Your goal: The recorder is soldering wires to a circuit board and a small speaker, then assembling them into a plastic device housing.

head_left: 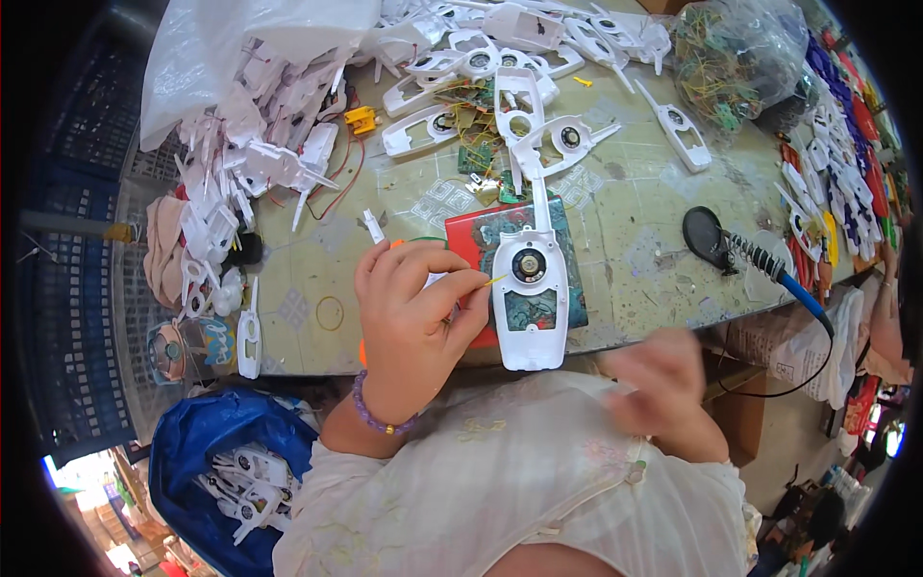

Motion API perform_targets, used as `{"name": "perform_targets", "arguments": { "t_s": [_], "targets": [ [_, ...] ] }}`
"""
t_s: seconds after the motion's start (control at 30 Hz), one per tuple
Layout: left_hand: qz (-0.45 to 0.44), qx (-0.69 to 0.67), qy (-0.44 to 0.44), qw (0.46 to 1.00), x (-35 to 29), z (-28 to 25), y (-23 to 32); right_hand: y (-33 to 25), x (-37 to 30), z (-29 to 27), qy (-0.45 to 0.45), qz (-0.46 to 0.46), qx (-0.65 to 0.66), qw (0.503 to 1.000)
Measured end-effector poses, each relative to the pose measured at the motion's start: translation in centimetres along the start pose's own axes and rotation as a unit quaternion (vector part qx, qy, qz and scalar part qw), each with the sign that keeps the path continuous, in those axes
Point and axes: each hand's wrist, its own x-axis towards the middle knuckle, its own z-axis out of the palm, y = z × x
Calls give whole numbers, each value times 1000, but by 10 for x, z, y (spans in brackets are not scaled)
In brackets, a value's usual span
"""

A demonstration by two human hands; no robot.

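A white walkie-talkie housing half (527, 348) lies in front of me, its antenna end pointing away. A round black speaker (529, 266) sits in its upper part. Beneath the housing is a flat red and dark green patterned pad (577, 288). My left hand (413, 303), with a purple bead bracelet at the wrist, is just left of the housing. Its thumb and forefinger pinch a thin yellow wire (496, 280), whose tip reaches toward the speaker. To the right of the housing, over the table's front edge, my right hand (659, 385) is smeared by motion; its fingers are unclear.
A soldering iron (803, 296) rests in a coiled stand (755, 255) at the right. White housings (221, 159) are heaped at the back left. Circuit boards (476, 159) with wires lie beyond the pad. A blue bag (183, 481) of housings stands at lower left.
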Motion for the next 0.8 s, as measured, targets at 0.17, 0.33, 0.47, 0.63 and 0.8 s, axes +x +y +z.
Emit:
{"name": "perform_targets", "arguments": {
  "t_s": [0.17,0.33,0.47,0.63,0.8],
  "targets": [
    [23,14,-10,1000,1,7,5,64,-73,-37,461,396,133,783],
    [35,13,-16,999,5,11,8,94,-65,-88,404,388,-41,827],
    [27,10,-32,999,6,12,8,113,-60,-106,310,421,-43,852],
    [37,-38,-23,998,11,18,4,111,-72,-142,369,433,-71,819],
    [40,-24,-12,999,10,16,4,45,-76,-172,479,216,-400,751]
  ]
}}
